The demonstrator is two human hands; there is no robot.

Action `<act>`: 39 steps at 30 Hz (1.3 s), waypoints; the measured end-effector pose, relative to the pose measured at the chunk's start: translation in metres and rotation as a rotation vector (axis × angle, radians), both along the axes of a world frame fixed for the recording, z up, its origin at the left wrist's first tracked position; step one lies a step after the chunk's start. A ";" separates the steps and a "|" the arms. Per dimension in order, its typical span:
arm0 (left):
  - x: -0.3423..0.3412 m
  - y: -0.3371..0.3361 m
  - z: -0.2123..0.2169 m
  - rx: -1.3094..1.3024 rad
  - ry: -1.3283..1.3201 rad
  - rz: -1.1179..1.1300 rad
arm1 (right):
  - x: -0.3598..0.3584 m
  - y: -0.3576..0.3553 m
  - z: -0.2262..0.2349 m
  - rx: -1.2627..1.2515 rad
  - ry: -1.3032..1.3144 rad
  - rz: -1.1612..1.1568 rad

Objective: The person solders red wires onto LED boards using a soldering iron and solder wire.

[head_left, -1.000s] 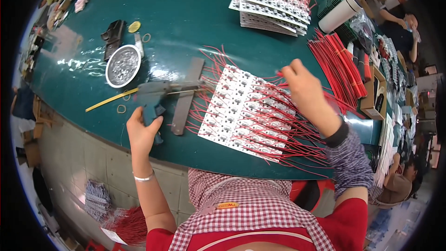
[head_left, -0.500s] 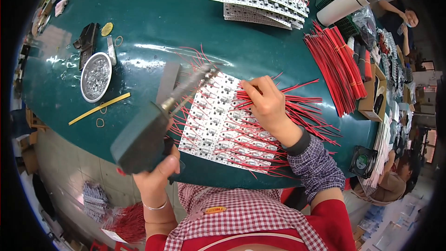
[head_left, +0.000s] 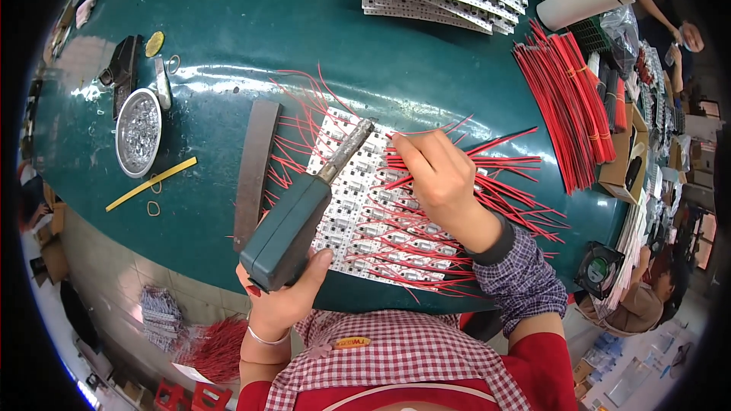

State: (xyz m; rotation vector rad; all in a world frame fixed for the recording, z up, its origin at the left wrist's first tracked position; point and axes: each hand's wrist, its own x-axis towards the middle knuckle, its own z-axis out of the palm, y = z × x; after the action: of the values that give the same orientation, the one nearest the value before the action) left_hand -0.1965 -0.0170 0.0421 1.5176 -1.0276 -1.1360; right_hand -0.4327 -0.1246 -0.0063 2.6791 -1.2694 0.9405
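Soldering gun point(head_left: 289, 221) shifted right, near table edge point(head_left: 343, 301)

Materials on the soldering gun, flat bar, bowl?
Soldering gun: likely plastic body, dull green shell with visible seam; barrel worn metal, silvery, mottled. Flat bar: probably metal, dull brownish-grey, straight-edged. Bowl: white, smooth rim; plastic or enamelled metal, unclear.

The person's two hands point(head_left: 285, 297) are showing, plus one gun-shaped tool point(head_left: 289, 224), one bowl point(head_left: 136, 175) and three loose rubber bands point(head_left: 153, 202).
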 end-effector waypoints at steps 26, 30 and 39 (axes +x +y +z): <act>-0.003 -0.019 -0.005 -0.118 -0.228 -0.220 | 0.004 0.000 0.004 0.050 0.077 0.017; -0.005 -0.019 -0.003 -0.115 -0.238 -0.223 | 0.004 0.001 0.004 0.050 0.084 0.015; -0.001 -0.017 0.001 -0.084 -0.259 -0.228 | 0.005 -0.002 0.005 0.047 0.091 0.020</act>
State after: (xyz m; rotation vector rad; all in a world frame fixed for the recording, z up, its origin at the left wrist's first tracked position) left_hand -0.1979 -0.0337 0.0431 1.5357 -1.4370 -1.0528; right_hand -0.4274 -0.1262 -0.0015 2.7401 -1.2647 0.7908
